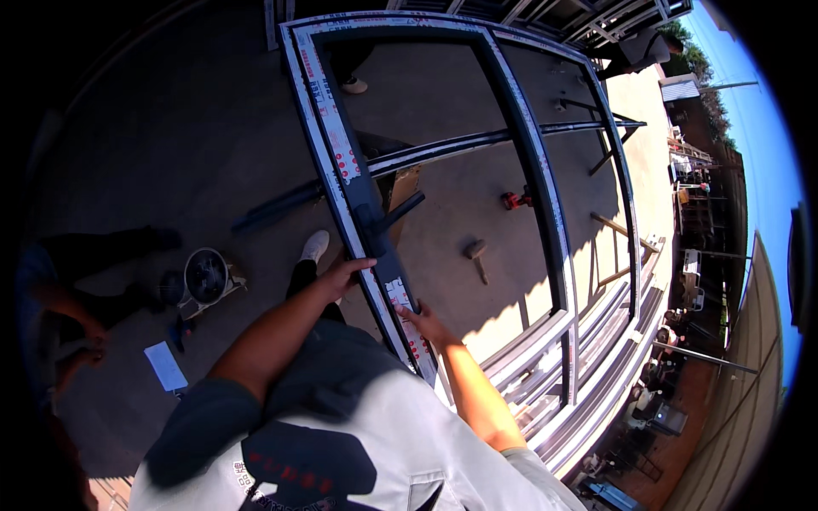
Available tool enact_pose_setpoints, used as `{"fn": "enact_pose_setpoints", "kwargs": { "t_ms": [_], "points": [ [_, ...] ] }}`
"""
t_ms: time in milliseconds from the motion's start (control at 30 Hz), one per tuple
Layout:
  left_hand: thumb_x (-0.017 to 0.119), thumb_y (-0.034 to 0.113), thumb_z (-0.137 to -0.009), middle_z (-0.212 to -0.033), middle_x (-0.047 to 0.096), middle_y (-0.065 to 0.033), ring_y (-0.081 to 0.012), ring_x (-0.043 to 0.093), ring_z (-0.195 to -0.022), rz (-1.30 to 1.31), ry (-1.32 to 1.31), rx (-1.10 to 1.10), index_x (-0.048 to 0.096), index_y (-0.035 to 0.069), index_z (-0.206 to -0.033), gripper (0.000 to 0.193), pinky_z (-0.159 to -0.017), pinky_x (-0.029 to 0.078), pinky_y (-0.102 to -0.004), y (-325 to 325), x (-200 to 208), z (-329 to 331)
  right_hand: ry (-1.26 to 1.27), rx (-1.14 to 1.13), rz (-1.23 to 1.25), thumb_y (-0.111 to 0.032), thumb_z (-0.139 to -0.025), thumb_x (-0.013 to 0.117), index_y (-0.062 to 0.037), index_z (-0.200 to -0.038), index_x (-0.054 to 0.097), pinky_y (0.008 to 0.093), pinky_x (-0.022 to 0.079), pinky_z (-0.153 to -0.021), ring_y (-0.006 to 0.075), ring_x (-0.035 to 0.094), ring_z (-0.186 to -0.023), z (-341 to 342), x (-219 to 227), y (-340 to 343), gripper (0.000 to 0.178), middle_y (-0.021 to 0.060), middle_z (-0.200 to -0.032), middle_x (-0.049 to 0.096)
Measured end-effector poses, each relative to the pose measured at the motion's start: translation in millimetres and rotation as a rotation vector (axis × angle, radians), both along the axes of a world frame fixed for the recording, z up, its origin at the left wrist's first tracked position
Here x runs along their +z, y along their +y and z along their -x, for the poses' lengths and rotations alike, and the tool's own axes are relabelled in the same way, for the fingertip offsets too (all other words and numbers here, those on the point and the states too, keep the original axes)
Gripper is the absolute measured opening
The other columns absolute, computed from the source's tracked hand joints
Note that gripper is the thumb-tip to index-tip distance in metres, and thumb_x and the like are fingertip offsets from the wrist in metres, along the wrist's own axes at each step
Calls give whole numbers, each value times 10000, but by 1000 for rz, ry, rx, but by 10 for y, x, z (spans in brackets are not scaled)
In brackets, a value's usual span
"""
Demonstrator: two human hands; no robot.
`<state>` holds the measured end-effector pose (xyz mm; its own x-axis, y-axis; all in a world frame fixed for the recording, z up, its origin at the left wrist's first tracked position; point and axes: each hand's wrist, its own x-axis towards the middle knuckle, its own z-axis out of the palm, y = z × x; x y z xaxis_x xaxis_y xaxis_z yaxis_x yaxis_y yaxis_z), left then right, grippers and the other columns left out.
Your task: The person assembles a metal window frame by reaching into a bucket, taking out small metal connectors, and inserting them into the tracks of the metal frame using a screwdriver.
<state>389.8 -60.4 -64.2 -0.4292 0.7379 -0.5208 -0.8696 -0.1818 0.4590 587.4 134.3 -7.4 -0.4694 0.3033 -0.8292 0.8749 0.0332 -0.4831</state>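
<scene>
A large dark metal window frame (pixel 545 162), partly covered with white printed film, lies across supports in front of me. My left hand (pixel 345 274) holds its near side rail, with the thumb side on top and some fingers hidden by the rail. Farther down the same rail, to the right, my right hand (pixel 423 325) grips the inner edge beside torn white film. A dark handle (pixel 399 213) juts out from this rail into the opening, beyond both hands.
A hammer (pixel 479 255) and a red power tool (pixel 516 200) lie on the ground, seen through the frame. Metal profiles (pixel 545 379) are stacked at right. At left are a round container (pixel 206 275), a white sheet (pixel 165 366) and another person's hands (pixel 94 336). Someone bends at far right.
</scene>
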Motion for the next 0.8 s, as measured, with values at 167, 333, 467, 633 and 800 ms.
{"fn": "enact_pose_setpoints", "kwargs": {
  "t_ms": [167,333,467,633,800],
  "points": [
    [815,173,-851,-1144,635,-57,-198,668,-1049,13,55,32,519,69,-1364,601,-912,583,-374,45,22,-58,10,-8,57,-688,-756,853,129,-1552,339,394,568,-958,326,700,-1115,60,147,-6,1251,307,-1308,646],
    [803,199,-855,-1213,645,-95,-248,679,-1129,-13,37,39,498,67,-1408,646,-960,590,-425,44,74,-47,59,10,-21,-743,-733,826,118,-1564,341,420,565,-965,353,687,-1151,-131,-370,41,1291,322,-1303,650],
    [853,248,-801,-1270,599,-90,-264,615,-1197,-98,25,71,422,102,-1476,814,-1006,539,-447,110,33,-90,30,-116,50,-544,-842,852,92,-1550,358,401,536,-1015,313,687,-1133,-207,-293,148,1073,238,-1270,688],
    [898,344,-788,-1262,604,-87,-262,601,-1211,-185,-73,29,433,75,-1474,872,-1043,503,-440,55,22,-87,42,-158,341,-438,-969,751,22,-1505,449,401,556,-975,230,683,-1106,-121,-92,210,768,156,-1224,708],
    [900,296,-822,-1198,648,-83,-217,646,-1158,-80,4,69,554,51,-1360,685,-987,552,-390,-79,192,-108,76,-46,214,-494,-984,714,4,-1509,473,382,532,-995,229,669,-1119,-119,-38,123,763,136,-1260,697]
  ]
}}
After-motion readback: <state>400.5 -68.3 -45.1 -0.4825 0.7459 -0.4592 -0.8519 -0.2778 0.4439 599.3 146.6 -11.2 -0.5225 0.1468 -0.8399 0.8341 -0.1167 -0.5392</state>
